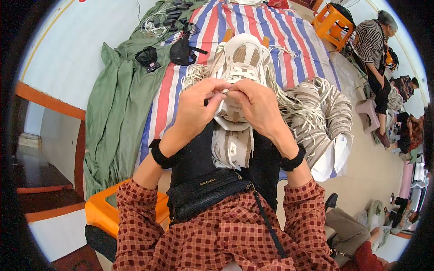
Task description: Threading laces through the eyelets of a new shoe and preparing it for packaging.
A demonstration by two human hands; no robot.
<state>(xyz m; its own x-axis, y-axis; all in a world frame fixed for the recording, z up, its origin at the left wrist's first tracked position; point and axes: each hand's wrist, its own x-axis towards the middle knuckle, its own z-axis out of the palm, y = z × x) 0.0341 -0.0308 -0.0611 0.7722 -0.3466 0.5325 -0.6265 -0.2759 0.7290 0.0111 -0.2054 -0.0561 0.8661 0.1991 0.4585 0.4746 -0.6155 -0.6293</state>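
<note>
A white and beige sneaker point(242, 56) rests upright against my lap, toe pointing away from me. My left hand point(199, 108) and my right hand point(255, 106) meet over its tongue, fingers pinched on a white shoelace point(224, 91). A second matching sneaker point(233, 147) lies under the first, between my forearms. A loose heap of white laces point(194, 72) lies to the left of the shoe. Both wrists wear black bands.
A striped red, white and blue sheet point(253, 22) covers the floor, with a green cloth point(117, 104) at its left. A row of finished shoes point(325, 113) lies at right. An orange stool point(332, 22) and a standing person point(373, 45) are at far right.
</note>
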